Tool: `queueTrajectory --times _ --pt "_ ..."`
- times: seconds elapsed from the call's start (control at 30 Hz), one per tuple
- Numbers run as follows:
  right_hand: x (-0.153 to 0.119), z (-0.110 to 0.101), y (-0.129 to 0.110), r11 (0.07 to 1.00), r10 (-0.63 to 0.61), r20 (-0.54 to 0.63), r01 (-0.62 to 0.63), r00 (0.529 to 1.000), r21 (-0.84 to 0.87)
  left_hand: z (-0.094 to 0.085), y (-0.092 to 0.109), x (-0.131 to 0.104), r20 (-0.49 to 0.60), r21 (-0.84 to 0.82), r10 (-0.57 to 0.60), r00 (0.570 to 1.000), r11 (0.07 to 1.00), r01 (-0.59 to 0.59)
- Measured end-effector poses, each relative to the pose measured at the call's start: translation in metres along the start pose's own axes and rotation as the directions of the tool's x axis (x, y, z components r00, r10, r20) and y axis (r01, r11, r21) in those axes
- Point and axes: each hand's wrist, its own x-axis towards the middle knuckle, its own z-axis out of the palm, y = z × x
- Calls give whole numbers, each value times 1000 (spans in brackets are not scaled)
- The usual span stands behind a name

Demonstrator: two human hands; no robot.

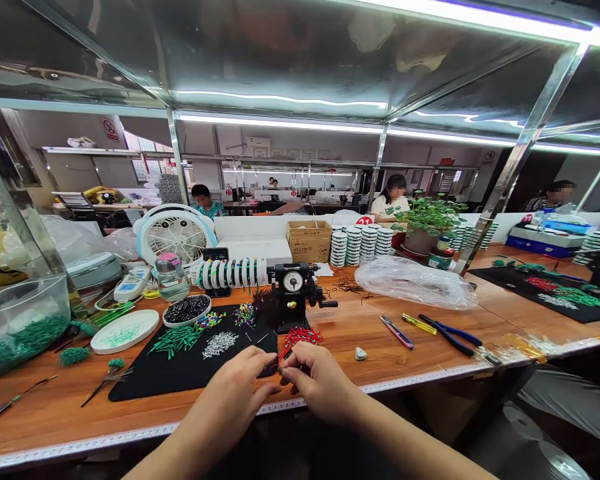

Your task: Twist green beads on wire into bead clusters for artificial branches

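Close together at the table's front edge are my left hand [235, 383] and my right hand [320, 380], fingertips almost meeting. The right thumb and fingers pinch something tiny and dark that I cannot make out. My left fingers curl toward the same spot; what they grip is hidden. Just beyond lies a pile of red pieces [303, 336], in front of a black winding machine [293, 297] with a round dial and side crank. On the black mat [155, 380] left of my hands are silvery small parts [220, 345], green pieces [175, 340] and coloured beads [245, 314].
Tweezers [396, 332], a yellow-handled tool [419, 324] and blue-handled pliers [453, 335] lie at right. A white plate [125, 331], bowl of black pieces [187, 310], bottle [172, 277] and fan [176, 237] stand at left. A plastic bag [415, 283] lies behind. Co-workers sit opposite.
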Motion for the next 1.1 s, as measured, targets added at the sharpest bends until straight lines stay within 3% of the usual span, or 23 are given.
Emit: queueTrajectory --times 0.1,0.27,0.33,0.4,0.47,0.53,0.6,0.7,0.77,0.8,0.93,1.1 --pt "0 0 0 1000 16 27 -17 999 25 13 -6 1 0 -144 58 998 988 -57" --pt "0 0 1 995 68 88 -74 994 66 23 -15 -3 -87 -196 169 982 963 -184" --pt "1 -2 1 997 25 33 -27 999 73 23 -14 -5 -146 -245 115 983 958 -148" --pt "0 -2 3 996 -71 -126 77 990 46 21 -11 -5 -170 -395 -74 983 919 1" --pt "-2 -2 6 983 -184 -266 181 946 -35 19 -7 -5 -81 -633 -304 949 751 187" --pt "-5 2 10 962 -271 -278 251 922 -106 18 -4 -5 77 -811 -425 902 500 304" --pt "-8 8 12 946 -323 -246 304 914 -115 19 -2 -6 174 -880 -453 874 327 345" --pt "-10 17 10 924 -382 -226 375 896 -73 22 -1 -8 219 -903 -449 867 244 354" --pt "-10 20 7 921 -387 -211 385 898 -51 23 -3 -9 213 -893 -435 875 277 355" --pt "-9 20 5 927 -373 -205 374 905 -38 23 -4 -9 190 -875 -421 887 338 347" --pt "-7 18 1 964 -254 -189 264 949 34 16 -4 -8 1 -670 -334 943 699 248" --pt "-9 14 -5 988 -152 -130 153 980 -2 4 1 -9 40 -540 -257 966 808 237"
